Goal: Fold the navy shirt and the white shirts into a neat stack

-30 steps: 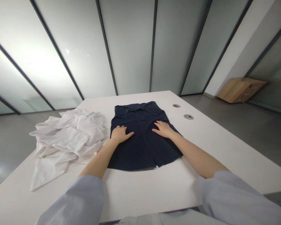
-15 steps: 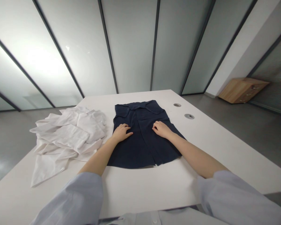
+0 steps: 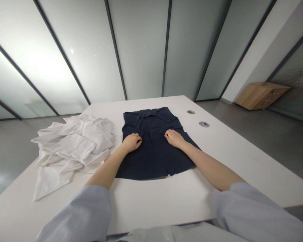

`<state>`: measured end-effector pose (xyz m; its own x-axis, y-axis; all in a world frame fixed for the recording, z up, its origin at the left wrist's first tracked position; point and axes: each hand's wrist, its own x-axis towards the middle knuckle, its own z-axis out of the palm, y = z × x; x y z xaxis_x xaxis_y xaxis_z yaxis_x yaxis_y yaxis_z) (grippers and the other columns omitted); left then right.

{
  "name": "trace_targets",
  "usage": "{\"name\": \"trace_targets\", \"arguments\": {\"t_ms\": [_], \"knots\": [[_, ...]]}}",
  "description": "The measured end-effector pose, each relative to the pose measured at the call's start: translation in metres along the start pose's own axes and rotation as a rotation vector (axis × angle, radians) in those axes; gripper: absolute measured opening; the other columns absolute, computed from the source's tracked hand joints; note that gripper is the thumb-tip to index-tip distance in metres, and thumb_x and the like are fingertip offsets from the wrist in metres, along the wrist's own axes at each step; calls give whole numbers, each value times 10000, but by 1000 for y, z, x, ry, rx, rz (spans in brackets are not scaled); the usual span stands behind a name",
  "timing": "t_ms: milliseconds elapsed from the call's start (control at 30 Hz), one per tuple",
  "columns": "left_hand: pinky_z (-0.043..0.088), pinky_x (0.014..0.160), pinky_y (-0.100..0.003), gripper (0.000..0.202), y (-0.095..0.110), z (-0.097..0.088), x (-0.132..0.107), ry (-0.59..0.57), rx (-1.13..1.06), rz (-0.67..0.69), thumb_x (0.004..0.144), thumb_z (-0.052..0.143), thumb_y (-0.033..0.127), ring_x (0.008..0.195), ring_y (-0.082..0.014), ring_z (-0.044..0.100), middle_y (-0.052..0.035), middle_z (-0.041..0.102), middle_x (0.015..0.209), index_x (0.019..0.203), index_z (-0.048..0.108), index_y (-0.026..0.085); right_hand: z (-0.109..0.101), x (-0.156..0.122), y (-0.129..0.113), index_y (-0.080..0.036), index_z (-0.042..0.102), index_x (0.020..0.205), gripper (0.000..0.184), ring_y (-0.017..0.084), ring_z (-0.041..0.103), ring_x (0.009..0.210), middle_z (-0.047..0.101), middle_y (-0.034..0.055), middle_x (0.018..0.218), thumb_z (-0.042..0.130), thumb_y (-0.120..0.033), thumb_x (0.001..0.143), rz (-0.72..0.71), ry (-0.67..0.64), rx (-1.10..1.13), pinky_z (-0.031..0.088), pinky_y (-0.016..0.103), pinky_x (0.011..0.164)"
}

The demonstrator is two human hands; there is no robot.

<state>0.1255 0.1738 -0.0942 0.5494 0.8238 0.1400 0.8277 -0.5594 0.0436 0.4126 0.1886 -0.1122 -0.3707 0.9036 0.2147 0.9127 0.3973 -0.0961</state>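
Observation:
A dark navy garment [image 3: 154, 158] lies flat on the white table in front of me, its wider hem toward me and folded-over fabric at its far end. My left hand [image 3: 132, 142] rests on its left half with the fingers curled in on the cloth. On the right half, my right hand [image 3: 173, 137] is closed too, fingertips pinched at the fabric. Between the two hands the cloth shows a slight lengthwise crease. A small white bit, perhaps a tag, peeks out at the near hem. The fingertips of both hands are partly hidden.
A loose heap of white cloth [image 3: 75, 144] lies left of the garment. Two round metal cable holes [image 3: 204, 124] are set in the table [image 3: 232, 154] at the right. Frosted glass panels stand behind, and a wooden cabinet [image 3: 261, 95] is on the floor at far right.
The fingers and thumb of my left hand have closed in on the cloth. The centre crease between my hands has shifted slightly; my right hand stays nearly in place.

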Motion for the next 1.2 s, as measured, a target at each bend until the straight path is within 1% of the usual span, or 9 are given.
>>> {"name": "trace_targets", "arguments": {"t_ms": [200, 300, 567, 700, 800, 900, 1000, 1067, 1200], "knots": [[383, 1033, -406, 727, 9, -7, -4, -151, -9, -39, 784, 530, 695, 1270, -310, 489, -124, 511, 1410, 1313, 575, 198, -5, 4, 7, -173, 620, 918, 187, 205, 618, 936, 669, 102, 992, 438, -203, 952, 178, 18, 121, 446, 294, 801], [318, 1088, -443, 893, 11, -1, -5, -193, -29, -88, 751, 501, 770, 1379, -326, 356, -154, 384, 1508, 1428, 438, 191, -8, 3, 12, -178, 624, 876, 182, 199, 624, 901, 670, 92, 966, 454, -198, 938, 177, 17, 160, 457, 294, 793], [376, 1048, -389, 284, 17, 2, -1, 30, -32, 70, 888, 562, 402, 1214, -253, 507, -86, 577, 1278, 1078, 692, 236, -12, -6, 0, -177, 619, 1065, 214, 232, 567, 1070, 613, 109, 1124, 569, -244, 868, -162, 136, 259, 441, 365, 933], [455, 929, -353, 198, 24, 1, 1, 5, -39, 100, 908, 516, 293, 998, -217, 601, -71, 655, 1018, 966, 686, 210, -21, -7, -18, -187, 671, 895, 143, 215, 591, 929, 642, 75, 948, 568, -284, 877, -290, 46, 294, 448, 351, 877], [475, 880, -327, 197, 23, 5, 3, 42, -104, 8, 924, 470, 264, 942, -204, 623, -65, 674, 960, 964, 652, 200, -27, -9, -29, -189, 703, 882, 250, 209, 606, 861, 662, 72, 897, 589, -412, 878, -362, -143, 318, 458, 338, 833], [487, 819, -316, 207, 18, 9, 4, 87, -159, -168, 948, 431, 273, 905, -208, 649, -70, 690, 947, 983, 619, 195, -28, -14, -36, -185, 680, 1122, 511, 267, 588, 1056, 640, 130, 1157, 631, -582, 805, -384, -246, 289, 441, 382, 928], [488, 778, -326, 197, 11, 11, 5, 109, -187, -332, 954, 426, 278, 882, -225, 665, -77, 699, 942, 1006, 596, 193, -24, -19, -42, -194, 536, 1361, 874, 340, 433, 1305, 471, 164, 1432, 697, -693, 662, -375, -314, 226, 352, 448, 1059], [488, 777, -327, 169, 8, 12, 4, 128, -201, -380, 939, 447, 259, 878, -223, 663, -71, 696, 939, 1014, 584, 195, -20, -20, -46, -197, 464, 1425, 960, 356, 331, 1382, 384, 165, 1504, 717, -687, 638, -367, -346, 184, 299, 475, 1102], [476, 857, -326, 156, 5, 12, 1, 240, -173, -279, 870, 507, 174, 975, -211, 610, -70, 647, 1017, 1009, 572, 202, -15, -16, -47, -199, 550, 1352, 568, 303, 408, 1346, 445, 146, 1468, 631, -430, 840, -364, -271, 136, 337, 448, 1082]]}}
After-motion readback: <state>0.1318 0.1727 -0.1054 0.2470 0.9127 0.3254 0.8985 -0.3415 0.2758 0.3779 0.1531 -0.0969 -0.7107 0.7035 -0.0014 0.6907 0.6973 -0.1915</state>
